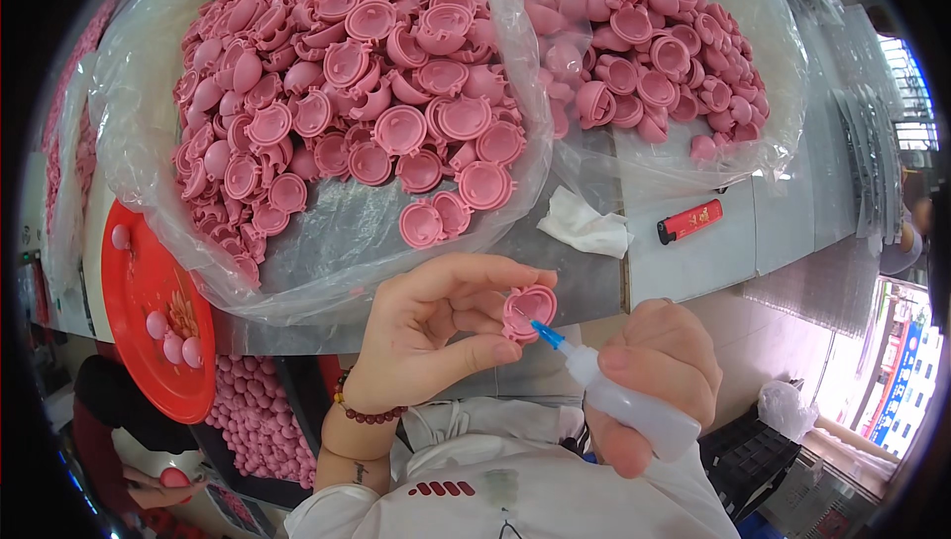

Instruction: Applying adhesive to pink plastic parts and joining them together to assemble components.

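Note:
Between the thumb and fingers of my left hand [441, 316] is a pink plastic half-shell [530, 309], its hollow side turned toward the right. My right hand [659, 371] is wrapped round a white squeeze bottle [639, 410] with a blue tip [546, 333]. That tip points into the hollow of the half-shell, at or very near its inner surface; whether it touches I cannot tell. Beyond my hands, a big heap of similar pink half-shells [401, 130] lies in a clear plastic bag [327, 291] on the grey table.
A second bag of pink shells [657, 86] lies at the far right. Close to it are a crumpled white tissue [584, 225] and a red lighter [690, 222]. On the left, a red tray [139, 311] holds several pink balls, above a bin of pink balls [253, 415]. Another person's hand [163, 487] shows lower left.

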`<state>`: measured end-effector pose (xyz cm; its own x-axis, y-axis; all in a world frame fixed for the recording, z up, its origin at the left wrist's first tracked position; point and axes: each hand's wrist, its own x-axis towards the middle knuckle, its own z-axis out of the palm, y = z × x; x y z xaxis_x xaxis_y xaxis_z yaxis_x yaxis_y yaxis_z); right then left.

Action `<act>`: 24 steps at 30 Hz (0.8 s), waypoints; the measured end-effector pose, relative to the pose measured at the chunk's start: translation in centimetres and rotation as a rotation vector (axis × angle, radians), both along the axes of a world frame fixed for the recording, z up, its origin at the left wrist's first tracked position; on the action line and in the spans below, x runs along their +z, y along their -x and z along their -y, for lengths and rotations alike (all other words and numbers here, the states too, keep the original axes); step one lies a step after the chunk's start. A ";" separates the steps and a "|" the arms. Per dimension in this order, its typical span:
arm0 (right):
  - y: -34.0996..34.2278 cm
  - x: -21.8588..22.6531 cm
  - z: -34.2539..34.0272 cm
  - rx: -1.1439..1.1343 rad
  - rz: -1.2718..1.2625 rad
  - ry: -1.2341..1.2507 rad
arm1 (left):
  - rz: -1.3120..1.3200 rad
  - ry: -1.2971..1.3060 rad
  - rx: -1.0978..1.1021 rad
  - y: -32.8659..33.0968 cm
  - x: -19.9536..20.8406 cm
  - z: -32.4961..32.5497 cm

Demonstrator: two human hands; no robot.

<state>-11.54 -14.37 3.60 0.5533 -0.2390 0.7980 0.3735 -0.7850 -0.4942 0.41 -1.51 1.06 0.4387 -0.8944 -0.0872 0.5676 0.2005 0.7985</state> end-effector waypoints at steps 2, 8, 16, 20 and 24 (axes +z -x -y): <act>-0.1 0.0 0.0 0.008 -0.027 0.000 | -0.015 0.002 -0.006 0.0 0.1 0.0; -0.2 -0.5 0.1 -0.032 0.046 0.003 | -0.012 0.007 0.000 0.1 -0.2 0.0; 0.7 -0.2 0.3 -0.085 -0.021 -0.121 | 0.014 0.014 0.007 0.1 -0.2 0.1; 1.0 -0.2 0.3 -0.106 -0.030 -0.142 | 0.064 0.042 0.027 0.0 -0.7 0.0; 1.1 -0.9 0.2 -0.088 0.005 -0.084 | 0.083 0.037 0.068 0.0 -0.7 0.0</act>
<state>-12.68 -14.60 2.67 0.5231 -0.3528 0.7758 0.3082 -0.7704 -0.5581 0.40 -1.54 0.37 0.5030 -0.8642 -0.0152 0.4836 0.2668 0.8337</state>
